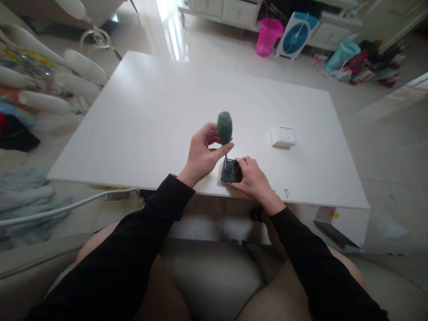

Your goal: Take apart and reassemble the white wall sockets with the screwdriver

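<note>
A screwdriver with a thick green handle stands nearly upright, gripped by the fingers of my left hand just below the handle. Its metal shaft points down to a small black socket panel, seen from its back with moulded slots. Whether the tip sits in a screw is too small to tell. My right hand is closed around the right side of the panel, holding it on the white table near the front edge. To the right stands a white wall socket box, apart from both hands.
The white table spans the view. A small clear item lies by its front edge. Beyond on the floor are a pink basket, a blue-white fan and a teal basket. A white cable runs at the left.
</note>
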{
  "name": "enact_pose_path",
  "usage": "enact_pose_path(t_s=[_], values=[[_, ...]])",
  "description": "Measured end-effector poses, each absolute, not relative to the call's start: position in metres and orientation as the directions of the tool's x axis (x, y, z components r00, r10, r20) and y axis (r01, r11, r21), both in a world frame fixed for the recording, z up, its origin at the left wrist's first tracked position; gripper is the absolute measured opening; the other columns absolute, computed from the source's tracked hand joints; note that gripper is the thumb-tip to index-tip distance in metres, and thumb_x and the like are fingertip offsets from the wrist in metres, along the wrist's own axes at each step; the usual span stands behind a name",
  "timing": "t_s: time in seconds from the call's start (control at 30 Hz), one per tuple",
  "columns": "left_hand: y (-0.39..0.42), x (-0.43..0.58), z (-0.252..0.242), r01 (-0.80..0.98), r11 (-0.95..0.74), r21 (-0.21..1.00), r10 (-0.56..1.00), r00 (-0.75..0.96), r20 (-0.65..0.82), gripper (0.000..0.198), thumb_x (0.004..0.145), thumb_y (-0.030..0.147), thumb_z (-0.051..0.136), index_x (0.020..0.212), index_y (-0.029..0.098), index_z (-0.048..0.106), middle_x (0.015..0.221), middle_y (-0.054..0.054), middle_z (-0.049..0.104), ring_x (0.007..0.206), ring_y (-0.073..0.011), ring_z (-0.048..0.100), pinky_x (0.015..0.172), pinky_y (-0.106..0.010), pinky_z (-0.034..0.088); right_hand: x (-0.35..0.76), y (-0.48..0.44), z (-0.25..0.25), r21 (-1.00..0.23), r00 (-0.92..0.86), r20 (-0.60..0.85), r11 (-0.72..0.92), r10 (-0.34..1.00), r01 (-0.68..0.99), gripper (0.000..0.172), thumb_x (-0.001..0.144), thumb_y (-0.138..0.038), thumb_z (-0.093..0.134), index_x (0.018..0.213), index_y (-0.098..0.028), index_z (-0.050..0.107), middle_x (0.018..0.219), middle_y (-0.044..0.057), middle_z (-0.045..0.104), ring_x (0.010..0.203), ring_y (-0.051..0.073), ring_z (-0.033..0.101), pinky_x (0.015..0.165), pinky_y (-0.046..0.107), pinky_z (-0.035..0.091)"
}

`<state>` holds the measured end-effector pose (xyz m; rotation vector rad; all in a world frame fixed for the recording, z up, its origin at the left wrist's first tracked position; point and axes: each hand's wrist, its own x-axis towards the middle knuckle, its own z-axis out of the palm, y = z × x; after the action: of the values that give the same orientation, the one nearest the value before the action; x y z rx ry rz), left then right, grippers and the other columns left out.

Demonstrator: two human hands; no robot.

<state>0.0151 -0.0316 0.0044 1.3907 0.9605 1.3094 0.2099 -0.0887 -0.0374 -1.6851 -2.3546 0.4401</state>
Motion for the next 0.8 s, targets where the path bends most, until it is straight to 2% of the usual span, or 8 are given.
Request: enact_pose_path(t_s=[0.47, 0.8], values=[[-0.0328, 0.016, 0.0038, -0.071, -0.22, 0.973, 0.962, 0.152, 0.229, 0.033, 0.075, 0.028, 0.083, 0.097, 0.021, 0.06, 0.093, -0.002, 0.073, 0.092, -0.0175, 0.074, 0.076, -0.027, 0.061, 0.207, -0.0901, -0.0343, -0.364, -0.319, 0.003, 0.298, 0.948, 0.883, 0.067, 0.079, -0.035, 0.082, 0.138, -0.022, 0.052, 0.124, 0.015, 0.059, 0.112, 0.037, 0.055, 0.097, 0.052, 0.053], [-0.0348, 0.0165, 0.0042, -0.052, -0.221, 0.974, 0.944, 0.239, 0.227, 0.03, 0.075, 0.022, 0.082, 0.096, 0.02, 0.061, 0.093, -0.002, 0.072, 0.093, -0.0175, 0.072, 0.078, -0.028, 0.061, 0.2054, -0.0892, -0.032, -0.368, -0.323, -0.013, 0.296, 0.946, 0.882, 0.065, 0.08, -0.036, 0.082, 0.136, -0.021, 0.053, 0.124, 0.015, 0.059, 0.113, 0.036, 0.055, 0.098, 0.051, 0.053]])
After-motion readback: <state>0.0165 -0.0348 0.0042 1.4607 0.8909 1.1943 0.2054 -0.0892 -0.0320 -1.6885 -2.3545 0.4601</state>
